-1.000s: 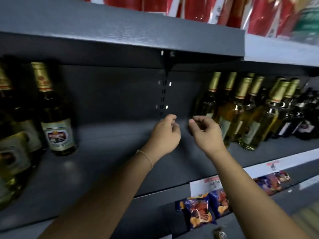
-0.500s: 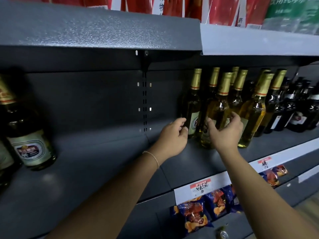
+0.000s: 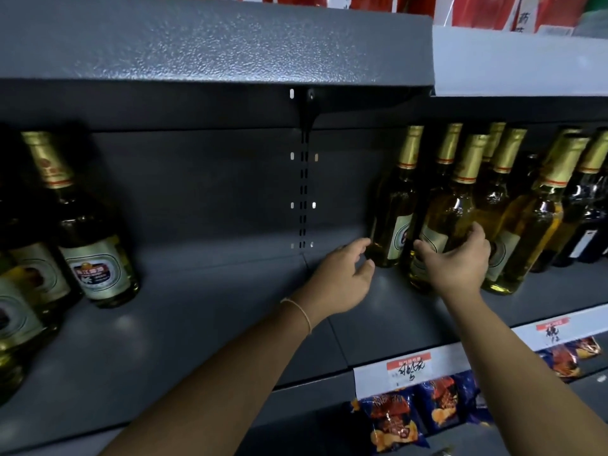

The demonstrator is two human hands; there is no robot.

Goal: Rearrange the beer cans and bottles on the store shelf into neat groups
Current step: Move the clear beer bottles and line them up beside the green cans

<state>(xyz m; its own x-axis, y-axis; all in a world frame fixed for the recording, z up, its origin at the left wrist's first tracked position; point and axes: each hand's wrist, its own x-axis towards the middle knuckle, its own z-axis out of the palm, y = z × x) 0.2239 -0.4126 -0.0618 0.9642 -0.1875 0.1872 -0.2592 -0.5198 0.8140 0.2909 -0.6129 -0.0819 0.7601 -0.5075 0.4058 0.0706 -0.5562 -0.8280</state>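
Head view, compared with 0.5 s ago: both hands farther right and deeper along the shelf [image 3: 197, 340], nearer the pale bottles; right hand [image 3: 459, 258] now wrapped on a bottle rather than just reaching.

Right hand: thumb on one side and fingers on the other side of the front pale bottle [image 3: 450, 222], low on its body near the label, curled round it. Left hand [image 3: 342, 278]: fingers loosely spread, holding nothing, fingertips just beside the leftmost pale bottle [image 3: 394, 205], contact not clear.

Task's things: pale gold-capped bottles standing upright at the right of the shelf; dark-glass labelled bottles [image 3: 95, 245] standing at the far left; wide bare stretch of shelf between the 2 groups. No cans visible.

To do the step well, probably: grip low on the body, keep the bottle upright, slide or lift clear of its neighbours without knocking them, steady the next bottle with the free hand.

Counts: about 8 gold caps visible at right, some overlapping, so uncertain; at least 4 bottles at left, partly cut off; several darker bottles [image 3: 589, 225] at far right, number unclear; 2 price tags [image 3: 406, 366] on the shelf edge; snack packets [image 3: 391, 422] hanging below, around 5.
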